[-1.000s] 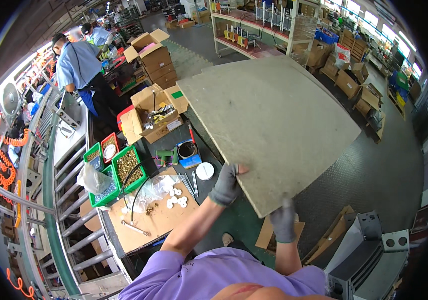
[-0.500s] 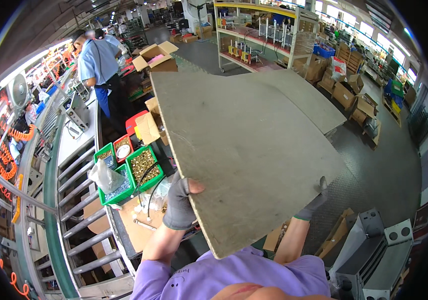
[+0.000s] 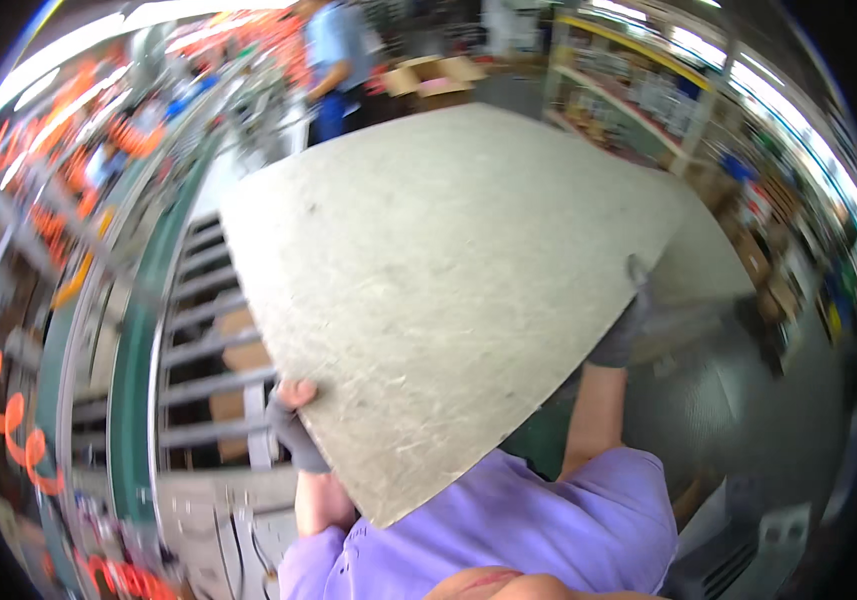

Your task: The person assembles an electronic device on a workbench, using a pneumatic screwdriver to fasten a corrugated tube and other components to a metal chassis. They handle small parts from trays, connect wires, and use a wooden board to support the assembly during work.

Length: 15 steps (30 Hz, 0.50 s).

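A large, flat grey board [image 3: 458, 270] with scuffs and faint scratches fills the middle of the view, held in front of my chest. My left hand [image 3: 298, 425], in a grey glove with bare fingertips, grips its left edge near the close corner, the thumb on top. On the right edge my right hand [image 3: 626, 325], gloved too, is closed, its thumb over the top face. The other fingers of both hands are hidden under the board. Past the right edge lies another grey flat surface [image 3: 713, 245], partly covered by the board.
To the left runs a roller conveyor [image 3: 210, 345], with a green strip [image 3: 138, 400] and orange coiled hoses [image 3: 23, 430] beyond. A person in a blue shirt [image 3: 333, 60] stands at the far side near an open carton [image 3: 433, 80]. A shelving rack [image 3: 638, 95] stands at the back right.
My view has turned left, and the board has swung leftward toward the conveyor, covering part of its rollers. The green and red bins are out of sight. Both hands keep their grip.
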Motion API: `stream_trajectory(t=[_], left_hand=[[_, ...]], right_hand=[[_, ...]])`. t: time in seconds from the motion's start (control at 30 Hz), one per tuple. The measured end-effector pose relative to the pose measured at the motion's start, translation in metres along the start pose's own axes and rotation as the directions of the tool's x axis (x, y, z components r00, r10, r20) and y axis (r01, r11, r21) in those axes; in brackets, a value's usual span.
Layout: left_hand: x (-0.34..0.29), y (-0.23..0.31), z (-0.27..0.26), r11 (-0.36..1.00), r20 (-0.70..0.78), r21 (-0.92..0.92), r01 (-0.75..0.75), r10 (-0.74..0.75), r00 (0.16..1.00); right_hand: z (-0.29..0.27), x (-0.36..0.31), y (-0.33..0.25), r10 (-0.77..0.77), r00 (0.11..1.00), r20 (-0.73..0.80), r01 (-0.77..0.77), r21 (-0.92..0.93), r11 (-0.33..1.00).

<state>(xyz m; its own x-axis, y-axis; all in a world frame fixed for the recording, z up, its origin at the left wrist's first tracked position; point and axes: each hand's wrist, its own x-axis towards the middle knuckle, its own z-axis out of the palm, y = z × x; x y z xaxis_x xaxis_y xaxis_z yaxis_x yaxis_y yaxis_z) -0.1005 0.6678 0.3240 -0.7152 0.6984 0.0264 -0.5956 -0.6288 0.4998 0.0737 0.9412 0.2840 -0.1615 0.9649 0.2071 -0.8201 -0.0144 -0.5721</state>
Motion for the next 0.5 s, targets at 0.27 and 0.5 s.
stream_trajectory(t=[0.27, 0.5], left_hand=[[0.016, 0.037, -0.087, 0.931, -0.226, -0.105, -0.348, 0.319, 0.920], [0.034, 0.041, -0.136, 0.854, -0.466, -0.020, -0.520, 0.452, 0.760]], right_hand=[[0.143, 0.054, 0.140, 0.433, 0.827, 0.359, -0.379, -0.212, 0.901], [0.209, 0.070, 0.328, 0.660, 0.577, 0.481, -0.518, -0.409, 0.751]])
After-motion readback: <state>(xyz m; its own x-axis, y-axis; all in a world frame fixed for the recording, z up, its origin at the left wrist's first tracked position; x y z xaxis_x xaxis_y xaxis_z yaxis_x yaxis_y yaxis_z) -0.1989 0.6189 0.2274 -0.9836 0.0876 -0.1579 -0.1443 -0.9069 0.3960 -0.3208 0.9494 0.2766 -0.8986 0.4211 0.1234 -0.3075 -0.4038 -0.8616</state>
